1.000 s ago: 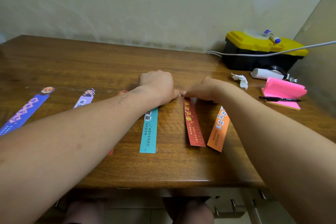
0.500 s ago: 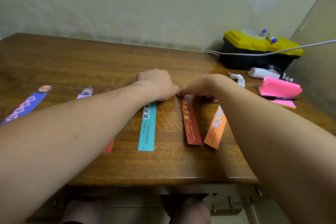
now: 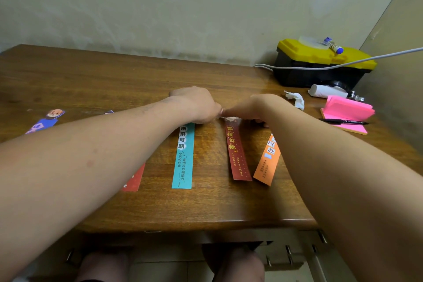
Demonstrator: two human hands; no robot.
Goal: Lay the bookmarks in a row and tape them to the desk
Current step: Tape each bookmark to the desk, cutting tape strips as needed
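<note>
dark red bookmark (image 3: 237,151) lies lengthwise, top end toward wall (image 3: 206,7).

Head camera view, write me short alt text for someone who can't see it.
A person's left hand and right hand meet at the far end of a dark red bookmark lying on a wooden desk. A teal bookmark lies left of it, an orange bookmark right.

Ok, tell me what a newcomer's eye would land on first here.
The left hand and right hand meet fingertip to fingertip at the top end of the dark red bookmark, near the middle of the desk. A teal bookmark lies to its left, a tilted orange bookmark to its right. At the far right sit a yellow-lidded toolbox and bright pink sticky notes.
</note>
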